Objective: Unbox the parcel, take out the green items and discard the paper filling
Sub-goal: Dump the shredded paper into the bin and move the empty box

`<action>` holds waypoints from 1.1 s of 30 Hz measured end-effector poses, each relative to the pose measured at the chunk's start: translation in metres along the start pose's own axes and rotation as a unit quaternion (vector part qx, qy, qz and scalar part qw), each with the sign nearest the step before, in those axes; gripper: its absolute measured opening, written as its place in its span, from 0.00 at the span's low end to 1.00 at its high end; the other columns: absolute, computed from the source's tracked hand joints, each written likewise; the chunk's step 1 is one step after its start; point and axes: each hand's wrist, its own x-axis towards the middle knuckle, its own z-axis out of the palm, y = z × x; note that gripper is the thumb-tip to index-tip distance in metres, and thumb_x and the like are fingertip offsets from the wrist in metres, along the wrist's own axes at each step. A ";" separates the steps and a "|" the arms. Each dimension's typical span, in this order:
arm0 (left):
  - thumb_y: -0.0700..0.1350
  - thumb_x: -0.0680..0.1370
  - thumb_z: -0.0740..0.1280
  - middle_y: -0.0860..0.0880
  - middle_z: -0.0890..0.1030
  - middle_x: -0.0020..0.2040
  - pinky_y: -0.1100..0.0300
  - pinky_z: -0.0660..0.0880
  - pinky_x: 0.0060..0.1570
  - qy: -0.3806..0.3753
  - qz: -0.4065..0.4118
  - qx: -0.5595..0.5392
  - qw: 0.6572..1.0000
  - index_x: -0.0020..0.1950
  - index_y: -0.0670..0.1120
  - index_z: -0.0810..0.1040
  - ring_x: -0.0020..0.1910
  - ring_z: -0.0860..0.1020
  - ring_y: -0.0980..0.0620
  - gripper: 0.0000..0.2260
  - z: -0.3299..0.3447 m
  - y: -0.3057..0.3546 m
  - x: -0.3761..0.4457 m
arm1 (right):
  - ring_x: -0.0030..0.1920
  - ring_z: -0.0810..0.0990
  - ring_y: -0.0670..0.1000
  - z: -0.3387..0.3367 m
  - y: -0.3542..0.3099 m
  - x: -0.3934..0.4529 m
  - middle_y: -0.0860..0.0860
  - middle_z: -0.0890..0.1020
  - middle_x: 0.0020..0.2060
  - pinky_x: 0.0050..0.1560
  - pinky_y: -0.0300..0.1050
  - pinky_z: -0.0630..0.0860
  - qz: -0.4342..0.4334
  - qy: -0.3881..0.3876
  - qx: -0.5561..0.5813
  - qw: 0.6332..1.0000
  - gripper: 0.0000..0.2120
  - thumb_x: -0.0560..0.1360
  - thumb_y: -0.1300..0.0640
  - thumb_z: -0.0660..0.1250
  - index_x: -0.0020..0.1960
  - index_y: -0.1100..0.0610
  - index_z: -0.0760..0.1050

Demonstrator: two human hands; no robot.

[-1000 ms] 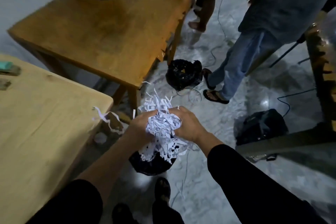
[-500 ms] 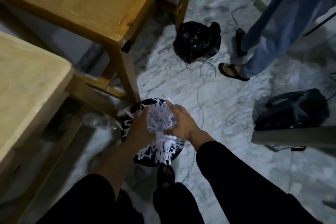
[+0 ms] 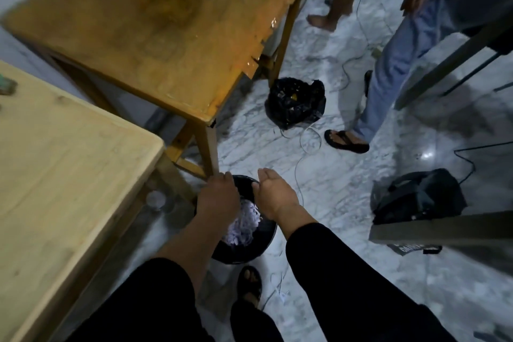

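Note:
A black bin (image 3: pixel 261 239) stands on the marble floor beside the table leg, and white shredded paper filling (image 3: pixel 245 226) lies inside it. My left hand (image 3: pixel 219 197) hovers over the bin's left side, palm down, with nothing in it. My right hand (image 3: pixel 273 193) is above the bin's right rim, fingers loosely apart and empty. A green item (image 3: pixel 6 86) shows at the far left edge of the light wooden table (image 3: pixel 63 175). The parcel is out of view.
A darker wooden table (image 3: pixel 166 30) stands ahead, its leg touching the bin. A black rubbish bag (image 3: pixel 295 103) and a dark backpack (image 3: pixel 419 197) sit on the floor with cables. Two other people's legs (image 3: pixel 388 72) stand at the right. A few paper strips (image 3: pixel 283 297) lie near my foot.
The bunch of shredded paper that both hands held has dropped into the bin. Both hands have let go and now hover empty above it.

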 end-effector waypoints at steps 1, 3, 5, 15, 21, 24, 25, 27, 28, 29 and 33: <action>0.43 0.79 0.56 0.41 0.72 0.59 0.51 0.73 0.50 0.023 0.028 0.014 0.999 0.65 0.39 0.66 0.57 0.71 0.42 0.16 -0.016 0.000 -0.005 | 0.71 0.63 0.56 -0.015 -0.008 -0.006 0.57 0.61 0.73 0.69 0.46 0.63 -0.009 0.008 -0.008 1.000 0.24 0.81 0.51 0.50 0.73 0.61 0.56; 0.40 0.75 0.60 0.37 0.75 0.51 0.49 0.73 0.45 0.095 0.088 0.047 0.990 0.54 0.36 0.74 0.49 0.73 0.39 0.11 -0.046 -0.002 -0.015 | 0.72 0.62 0.56 -0.046 -0.024 -0.019 0.57 0.61 0.73 0.69 0.46 0.62 -0.032 0.025 -0.026 0.999 0.23 0.81 0.52 0.49 0.73 0.62 0.56; 0.42 0.76 0.60 0.38 0.76 0.51 0.50 0.72 0.46 0.150 0.058 0.021 0.987 0.55 0.36 0.74 0.48 0.74 0.40 0.12 -0.081 -0.006 -0.024 | 0.72 0.62 0.55 -0.077 -0.042 -0.029 0.58 0.61 0.73 0.68 0.46 0.62 -0.052 0.043 -0.039 0.997 0.23 0.82 0.52 0.48 0.73 0.63 0.57; 0.48 0.75 0.48 0.38 0.77 0.47 0.49 0.71 0.50 0.302 -0.053 -0.019 0.952 0.53 0.37 0.73 0.48 0.73 0.40 0.20 -0.202 -0.054 -0.083 | 0.70 0.62 0.58 -0.176 -0.151 -0.069 0.60 0.66 0.69 0.67 0.49 0.62 -0.191 0.138 -0.102 0.967 0.21 0.81 0.53 0.49 0.70 0.65 0.60; 0.45 0.78 0.58 0.37 0.76 0.55 0.48 0.70 0.56 0.340 -0.169 -0.053 0.924 0.61 0.36 0.70 0.56 0.73 0.40 0.16 -0.219 -0.105 -0.132 | 0.70 0.63 0.58 -0.172 -0.219 -0.081 0.60 0.66 0.70 0.70 0.50 0.62 -0.271 0.141 -0.114 0.945 0.23 0.81 0.52 0.50 0.71 0.64 0.59; 0.46 0.79 0.55 0.37 0.74 0.58 0.49 0.68 0.58 0.337 -0.228 -0.040 0.913 0.63 0.36 0.67 0.58 0.71 0.40 0.17 -0.218 -0.140 -0.161 | 0.70 0.63 0.58 -0.159 -0.256 -0.095 0.60 0.66 0.70 0.70 0.51 0.62 -0.314 0.134 -0.127 0.931 0.23 0.81 0.51 0.50 0.71 0.64 0.59; 0.46 0.79 0.55 0.37 0.74 0.59 0.49 0.68 0.59 0.338 -0.245 -0.044 0.907 0.63 0.36 0.67 0.58 0.71 0.40 0.18 -0.217 -0.154 -0.173 | 0.69 0.64 0.58 -0.154 -0.269 -0.102 0.60 0.66 0.69 0.70 0.51 0.63 -0.324 0.130 -0.125 0.929 0.23 0.81 0.51 0.50 0.71 0.64 0.59; 0.46 0.79 0.56 0.36 0.74 0.57 0.49 0.68 0.58 0.342 -0.275 -0.055 0.897 0.62 0.36 0.68 0.58 0.71 0.39 0.17 -0.213 -0.180 -0.198 | 0.69 0.65 0.58 -0.139 -0.295 -0.116 0.59 0.66 0.69 0.70 0.51 0.63 -0.346 0.124 -0.133 0.921 0.23 0.81 0.51 0.50 0.71 0.63 0.59; 0.45 0.78 0.58 0.36 0.75 0.55 0.48 0.69 0.56 0.344 -0.290 -0.059 0.891 0.60 0.36 0.69 0.56 0.72 0.39 0.16 -0.211 -0.192 -0.212 | 0.70 0.64 0.57 -0.130 -0.307 -0.122 0.59 0.65 0.70 0.71 0.51 0.63 -0.358 0.120 -0.137 0.916 0.23 0.81 0.51 0.50 0.71 0.62 0.58; 0.44 0.77 0.60 0.36 0.76 0.52 0.47 0.71 0.53 0.352 -0.307 -0.060 0.882 0.57 0.35 0.71 0.53 0.74 0.38 0.14 -0.208 -0.206 -0.227 | 0.70 0.64 0.56 -0.120 -0.319 -0.128 0.58 0.64 0.71 0.70 0.50 0.63 -0.368 0.113 -0.134 0.913 0.24 0.81 0.50 0.51 0.72 0.62 0.58; 0.42 0.72 0.66 0.36 0.78 0.42 0.49 0.77 0.42 0.347 -0.369 -0.041 0.861 0.48 0.34 0.74 0.43 0.77 0.37 0.11 -0.185 -0.260 -0.287 | 0.72 0.62 0.55 -0.077 -0.369 -0.153 0.55 0.61 0.73 0.69 0.50 0.63 -0.405 0.068 -0.102 0.906 0.25 0.80 0.47 0.51 0.73 0.59 0.56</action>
